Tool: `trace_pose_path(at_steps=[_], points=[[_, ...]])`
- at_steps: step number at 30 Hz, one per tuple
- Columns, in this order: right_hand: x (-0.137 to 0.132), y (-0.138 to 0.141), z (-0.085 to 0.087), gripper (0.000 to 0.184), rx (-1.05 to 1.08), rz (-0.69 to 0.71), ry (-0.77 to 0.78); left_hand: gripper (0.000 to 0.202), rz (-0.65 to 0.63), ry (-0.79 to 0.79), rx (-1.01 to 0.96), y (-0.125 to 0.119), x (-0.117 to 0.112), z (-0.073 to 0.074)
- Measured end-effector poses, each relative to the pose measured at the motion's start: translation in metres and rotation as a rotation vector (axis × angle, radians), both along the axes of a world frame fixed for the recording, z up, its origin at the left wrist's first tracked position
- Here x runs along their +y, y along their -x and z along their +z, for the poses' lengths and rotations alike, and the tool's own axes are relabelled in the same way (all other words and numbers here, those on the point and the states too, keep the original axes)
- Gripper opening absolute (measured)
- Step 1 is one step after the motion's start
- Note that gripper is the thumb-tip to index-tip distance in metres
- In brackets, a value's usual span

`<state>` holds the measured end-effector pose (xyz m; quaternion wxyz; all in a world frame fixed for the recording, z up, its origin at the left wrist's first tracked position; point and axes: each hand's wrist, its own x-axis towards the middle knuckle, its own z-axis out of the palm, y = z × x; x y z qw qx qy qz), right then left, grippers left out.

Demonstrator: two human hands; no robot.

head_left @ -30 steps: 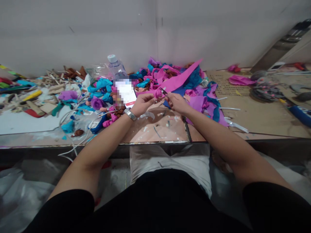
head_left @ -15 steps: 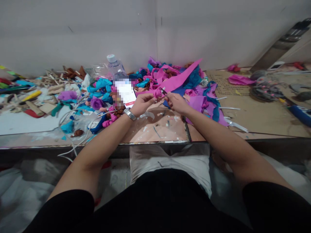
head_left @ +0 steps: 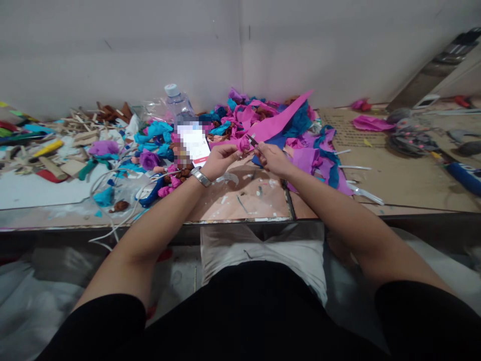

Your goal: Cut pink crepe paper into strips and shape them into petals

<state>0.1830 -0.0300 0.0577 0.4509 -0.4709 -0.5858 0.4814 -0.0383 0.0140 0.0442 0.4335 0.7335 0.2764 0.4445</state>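
Pale wall panels (head_left: 150,50) stand behind a cluttered workbench (head_left: 259,200), whose surface at the near middle is flecked with white and dark marks. Just above that patch, at the middle of the scene, is a small pink paper flower (head_left: 243,144). The left hand (head_left: 221,159) pinches it from the left between thumb and fingers. From the right, the right hand (head_left: 273,158) grips a small dark tool (head_left: 253,142), its tip right by the flower; whether the two touch is too small to make out. A metal-banded watch (head_left: 201,176) circles the left wrist.

Beyond the hands, a long pink strip of paper (head_left: 280,125) points toward the far right, over a heap of crumpled teal, purple and brown paper. Left of the flower lies a phone (head_left: 197,139) with its screen lit, and behind it stands a clear bottle (head_left: 181,106) with a white cap. Purple paper (head_left: 303,163) spreads to the right of the right hand, with white sticks (head_left: 356,168) jutting out. Farther right is brown cardboard (head_left: 376,183); at the far left, wood scraps (head_left: 84,128) are piled up.
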Motion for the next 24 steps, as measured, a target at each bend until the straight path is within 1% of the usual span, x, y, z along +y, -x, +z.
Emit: trace_pose_path(at_steps=[5, 15, 19, 24], points=[[-0.0004, 0.0001, 0.0011, 0.056, -0.009, 0.008, 0.004, 0.050, -0.003, 0.000, 0.007, 0.0011, 0.0005, -0.0012], [0.0054, -0.0032, -0.0067, 0.052, -0.042, 0.025, -0.032, 0.046, -0.002, -0.009, 0.006, 0.0007, -0.0001, 0.0000], [0.0044, -0.0032, -0.0057, 0.049, -0.052, 0.024, -0.040, 0.048, -0.004, -0.015, 0.015, 0.0008, -0.0007, 0.0007], [0.0023, -0.0013, -0.0021, 0.050, -0.021, 0.012, -0.005, 0.050, -0.005, -0.013, 0.010, 0.0000, -0.0007, 0.0016]])
